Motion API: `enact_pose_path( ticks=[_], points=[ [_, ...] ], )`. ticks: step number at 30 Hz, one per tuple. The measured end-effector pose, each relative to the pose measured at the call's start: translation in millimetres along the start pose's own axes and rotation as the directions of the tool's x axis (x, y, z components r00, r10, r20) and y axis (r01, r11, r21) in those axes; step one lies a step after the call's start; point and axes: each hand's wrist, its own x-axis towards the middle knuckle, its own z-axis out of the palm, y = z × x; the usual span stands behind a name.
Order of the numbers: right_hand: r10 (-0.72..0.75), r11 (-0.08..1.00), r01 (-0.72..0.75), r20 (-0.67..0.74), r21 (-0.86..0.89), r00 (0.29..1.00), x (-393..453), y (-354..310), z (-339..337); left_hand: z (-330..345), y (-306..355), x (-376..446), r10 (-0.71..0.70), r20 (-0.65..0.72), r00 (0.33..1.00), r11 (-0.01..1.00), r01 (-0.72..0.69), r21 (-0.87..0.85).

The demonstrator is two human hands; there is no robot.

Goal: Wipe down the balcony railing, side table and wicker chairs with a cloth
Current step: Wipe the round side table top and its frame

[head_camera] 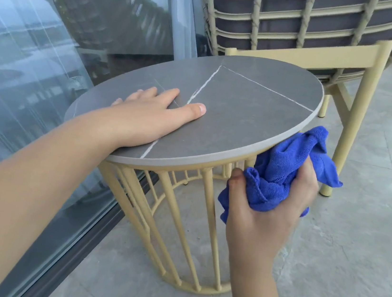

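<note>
Cloth point(284, 170) bunched in right hand point(269, 208) at side table point(245, 110) rim.

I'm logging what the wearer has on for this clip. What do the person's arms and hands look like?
Both forearms are bare, with no sleeve in view. The left hand and the right hand wear no gloves, rings, watch or bracelets that show. The fingernails look short and unpainted.
</note>
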Motion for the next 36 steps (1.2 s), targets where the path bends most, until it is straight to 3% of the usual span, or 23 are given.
enact_pose_path(
  ticks=[6, 12, 15, 18, 22, 29, 36],
  points=[
    [0.069, 0.994, -0.076, 0.085, 0.078, 0.994, 42.8, 19.4, -6.5, 6.3, 22.2, -5.4, -0.039, 0.072, 0.997, 0.997, 0.033, 0.075],
    [0.174, 0.972, -0.191, 0.130, 0.134, 0.976, 75.6, 20.7, -18.2, 12.4, 40.4, -15.7, 0.009, 0.027, 1.000, 0.986, -0.013, 0.164],
    [0.250, 0.935, -0.271, 0.116, 0.227, 0.961, 83.9, 13.3, -30.6, 11.6, 43.6, -14.9, 0.097, -0.012, 0.995, 0.989, -0.095, 0.115],
    [0.244, 0.903, -0.254, 0.072, 0.346, 0.967, 83.5, -2.4, -41.6, 11.9, 47.4, -16.3, 0.203, -0.022, 0.979, 0.979, -0.203, 0.034],
    [0.224, 0.830, -0.264, 0.141, 0.490, 0.964, 72.0, -27.7, -39.1, 10.3, 55.2, -20.3, 0.203, -0.001, 0.979, 0.979, -0.203, 0.023],
    [0.317, 0.900, -0.317, 0.051, 0.299, 0.947, 60.9, -9.7, -21.0, 12.0, 60.1, -24.6, 0.197, 0.005, 0.980, 0.980, -0.197, -0.011],
    [0.399, 0.884, -0.392, 0.029, 0.254, 0.917, 33.7, 28.3, -29.7, 12.3, 57.2, -23.0, 0.187, 0.018, 0.982, 0.982, -0.187, 0.004]
  ],
)
